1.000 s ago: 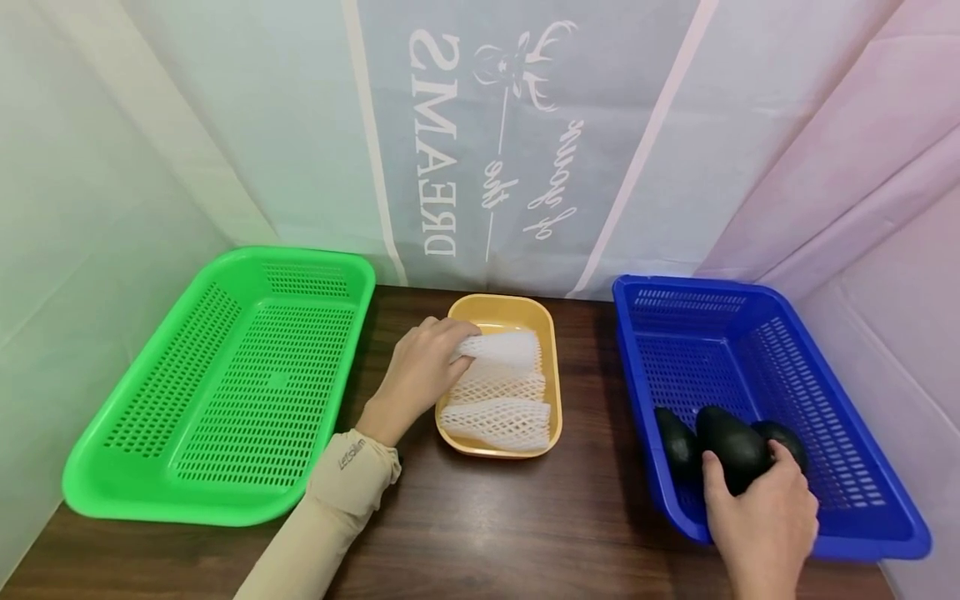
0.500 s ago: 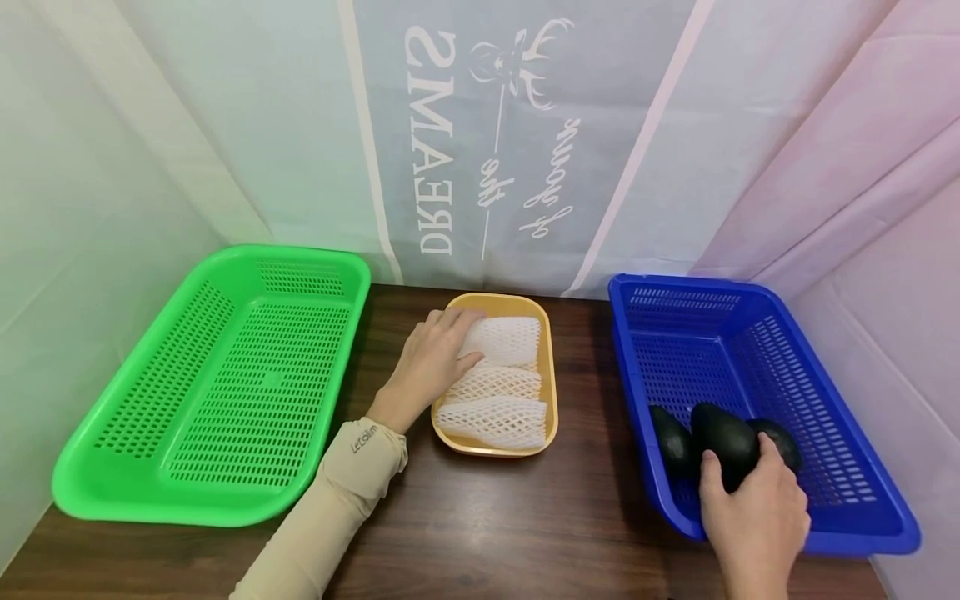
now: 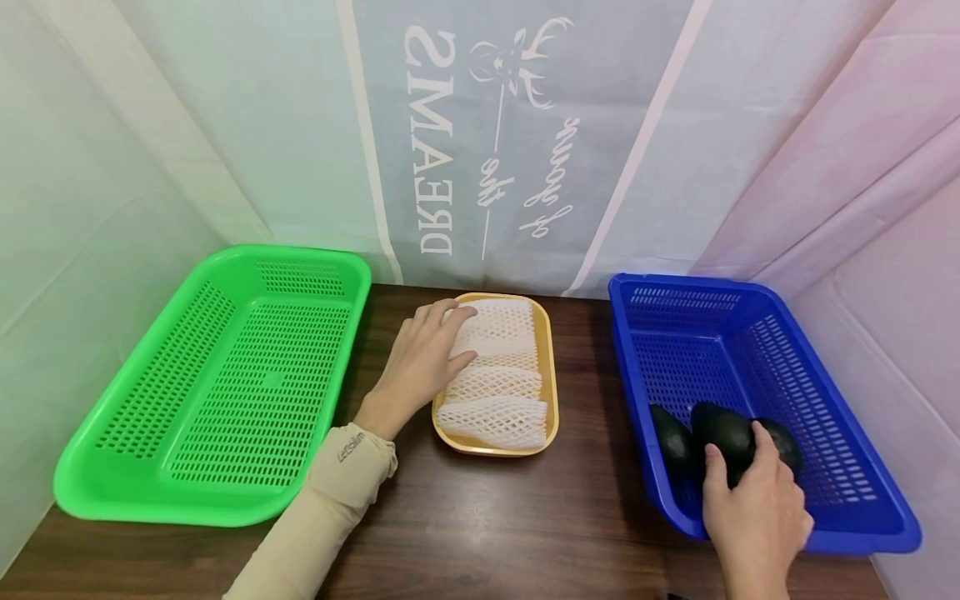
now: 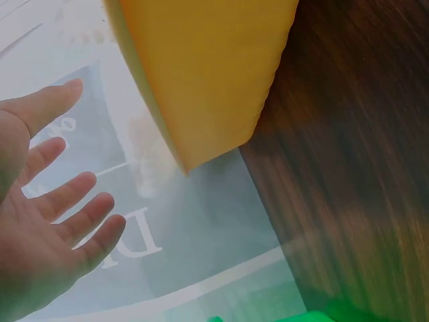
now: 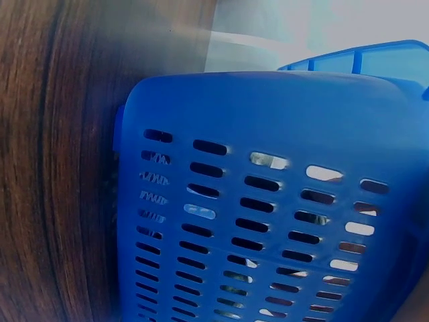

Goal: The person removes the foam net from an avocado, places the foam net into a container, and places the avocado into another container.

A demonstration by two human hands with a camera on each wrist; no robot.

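Note:
My left hand (image 3: pixel 416 358) hovers at the left side of a small yellow tray (image 3: pixel 552 392), near the rear white foam fruit net (image 3: pixel 504 321). In the left wrist view its fingers (image 4: pixel 87 208) are spread, with nothing between them, beside the tray wall (image 4: pixel 208 74). More foam nets (image 3: pixel 495 421) lie flat across the front of the tray. In the blue basket (image 3: pixel 641 400), my right hand (image 3: pixel 757 517) grips a dark avocado (image 3: pixel 720 429) between thumb and fingers. Other avocados (image 3: pixel 672 442) lie on either side of it. The right wrist view shows only the basket's slotted wall (image 5: pixel 255 107).
A large green basket (image 3: pixel 210 510) stands on the left of the dark wooden table (image 3: pixel 480 533). Behind everything hangs a grey printed cloth (image 3: pixel 510 200). Raised basket rims flank the tray on both sides.
The left hand has let go of the rear foam net and drawn back slightly left. That net now lies spread toward the tray's back end. The right hand stays on the avocado.

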